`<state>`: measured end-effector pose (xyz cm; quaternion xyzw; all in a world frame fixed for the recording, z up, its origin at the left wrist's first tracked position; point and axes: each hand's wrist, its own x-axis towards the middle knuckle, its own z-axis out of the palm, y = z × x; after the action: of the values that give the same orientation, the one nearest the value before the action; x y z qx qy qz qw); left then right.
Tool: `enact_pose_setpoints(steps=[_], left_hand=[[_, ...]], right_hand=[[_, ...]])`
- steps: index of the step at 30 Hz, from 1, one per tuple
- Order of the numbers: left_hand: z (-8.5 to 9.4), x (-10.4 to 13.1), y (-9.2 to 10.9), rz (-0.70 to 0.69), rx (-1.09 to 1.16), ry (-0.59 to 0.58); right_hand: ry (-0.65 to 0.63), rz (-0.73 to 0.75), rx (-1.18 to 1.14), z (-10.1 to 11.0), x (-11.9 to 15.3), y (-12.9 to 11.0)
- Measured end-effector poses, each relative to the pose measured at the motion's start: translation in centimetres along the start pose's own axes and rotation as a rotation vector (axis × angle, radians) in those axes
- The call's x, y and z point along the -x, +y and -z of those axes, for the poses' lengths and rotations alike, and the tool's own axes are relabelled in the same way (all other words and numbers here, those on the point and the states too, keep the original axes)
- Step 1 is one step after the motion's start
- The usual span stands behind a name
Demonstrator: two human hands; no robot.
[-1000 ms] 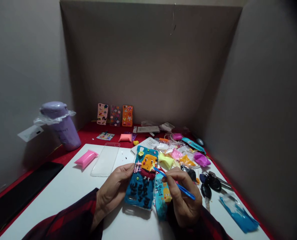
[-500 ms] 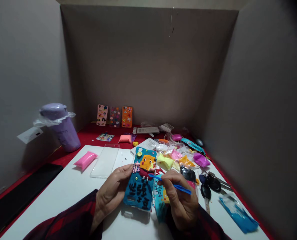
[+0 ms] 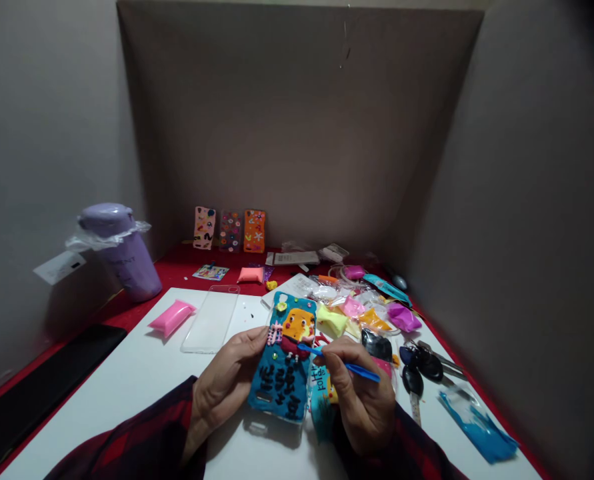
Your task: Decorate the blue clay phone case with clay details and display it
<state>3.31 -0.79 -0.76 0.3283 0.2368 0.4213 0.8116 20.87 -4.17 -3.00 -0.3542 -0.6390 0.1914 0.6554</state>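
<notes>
My left hand (image 3: pixel 231 380) grips the left edge of a blue phone case (image 3: pixel 279 363) covered in clay, tilted up above the white board. On it are an orange face figure with a dark red body, a small pink lattice, small flowers and black lettering. Pinched in my right hand (image 3: pixel 359 393) is a blue plastic modelling tool (image 3: pixel 361 371). Its tip is at the dark red part of the figure; whether it touches cannot be made out. Partly hidden behind my right hand lies a teal decorated piece (image 3: pixel 321 400) with lettering and an orange figure.
A clear phone case (image 3: pixel 210 320) and a pink clay packet (image 3: pixel 172 318) lie left on the white board (image 3: pixel 147 400). Several clay packets (image 3: pixel 374 319), keys (image 3: pixel 413 383) and a blue packet (image 3: pixel 478 427) lie right. A purple tumbler (image 3: pixel 121 253) stands left; decorated cases (image 3: pixel 254 231) lean at the back.
The view has shifted slightly. Both hands keep their holds, and the tool's tip stays near the dark red part of the figure, with only a very small movement.
</notes>
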Motion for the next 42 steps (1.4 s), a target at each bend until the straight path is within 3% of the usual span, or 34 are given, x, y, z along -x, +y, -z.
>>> enact_pose_setpoints(steps=[42], left_hand=[[-0.05, 0.0, 0.01, -0.011, 0.042, -0.015]], right_hand=[[0.034, -0.086, -0.046, 0.13, 0.05, -0.23]])
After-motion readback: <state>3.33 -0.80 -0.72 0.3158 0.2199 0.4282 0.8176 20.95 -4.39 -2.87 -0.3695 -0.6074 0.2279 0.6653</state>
